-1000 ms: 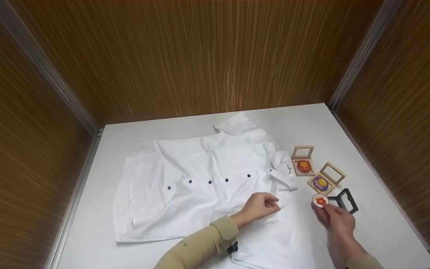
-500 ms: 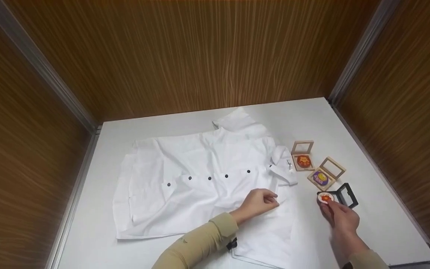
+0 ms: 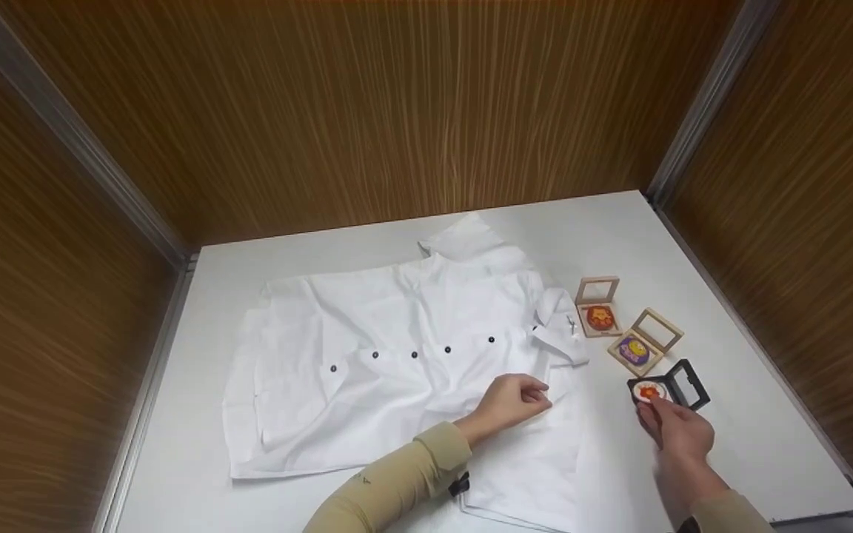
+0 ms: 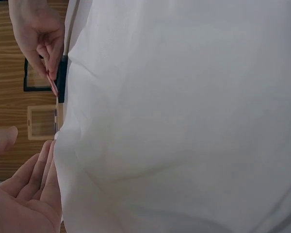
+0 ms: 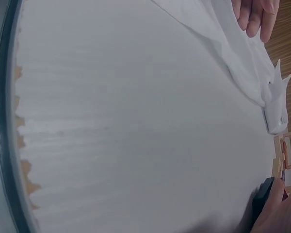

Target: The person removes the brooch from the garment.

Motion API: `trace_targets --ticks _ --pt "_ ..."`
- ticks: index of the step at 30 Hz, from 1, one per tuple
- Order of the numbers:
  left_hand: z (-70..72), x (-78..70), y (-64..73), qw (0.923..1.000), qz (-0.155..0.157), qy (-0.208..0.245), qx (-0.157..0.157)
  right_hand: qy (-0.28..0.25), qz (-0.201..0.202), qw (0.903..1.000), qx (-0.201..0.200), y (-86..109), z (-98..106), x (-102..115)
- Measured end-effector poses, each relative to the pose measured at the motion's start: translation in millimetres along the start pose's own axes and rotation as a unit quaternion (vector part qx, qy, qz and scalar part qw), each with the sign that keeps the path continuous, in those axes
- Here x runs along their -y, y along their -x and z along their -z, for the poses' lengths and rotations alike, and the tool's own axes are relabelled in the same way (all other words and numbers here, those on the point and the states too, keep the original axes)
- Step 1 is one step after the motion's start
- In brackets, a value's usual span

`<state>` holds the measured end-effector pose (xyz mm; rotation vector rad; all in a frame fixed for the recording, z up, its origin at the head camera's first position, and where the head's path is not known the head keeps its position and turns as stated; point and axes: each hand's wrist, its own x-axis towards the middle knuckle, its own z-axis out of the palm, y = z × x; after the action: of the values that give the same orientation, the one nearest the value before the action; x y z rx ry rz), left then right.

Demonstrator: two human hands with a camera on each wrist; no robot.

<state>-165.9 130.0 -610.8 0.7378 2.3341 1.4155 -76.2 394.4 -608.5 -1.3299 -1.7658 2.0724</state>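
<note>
My right hand (image 3: 682,433) pinches a round white badge with a red flower design (image 3: 649,391) at its near edge. The badge overlaps the base of an open black frame box (image 3: 689,383); in the left wrist view, this pinkish disc (image 4: 52,85) slants against the dark base (image 4: 62,80). My left hand (image 3: 509,400) rests on a white buttoned shirt (image 3: 382,318), its fingers loosely bent and holding nothing. In the right wrist view, the left hand's fingers (image 5: 254,17) lie over the cloth, while the right fingers (image 5: 275,196) are at the black box (image 5: 263,199).
Two open wooden frame boxes stand beyond the black one: one holds a red and orange badge (image 3: 600,317), the other a purple and yellow badge (image 3: 634,350). A folded collar (image 3: 561,326) lies close by. Wood-grain panels (image 3: 426,111) enclose the white table (image 3: 760,444).
My right hand has moved the flower badge slightly right, from left of the black box to over its base. The left hand has stayed on the shirt. The view has tilted slightly.
</note>
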Motion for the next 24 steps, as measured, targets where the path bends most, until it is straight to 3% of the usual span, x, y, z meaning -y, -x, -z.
trace_targets --ticks 5,12,24 --pt "1.9 -0.4 0.0 1.0000 0.001 -0.005 0.000 0.028 -0.013 0.9994 -0.013 -2.1 1.2 -1.8" --pt "3.6 2.6 -0.1 0.9999 0.009 -0.013 -0.002 0.016 -0.036 0.9985 -0.039 -4.5 4.6 -4.4" --pt "9.5 4.4 1.1 0.9997 0.022 -0.001 -0.013 0.016 -0.032 0.9982 -0.048 -3.3 2.2 -1.3"
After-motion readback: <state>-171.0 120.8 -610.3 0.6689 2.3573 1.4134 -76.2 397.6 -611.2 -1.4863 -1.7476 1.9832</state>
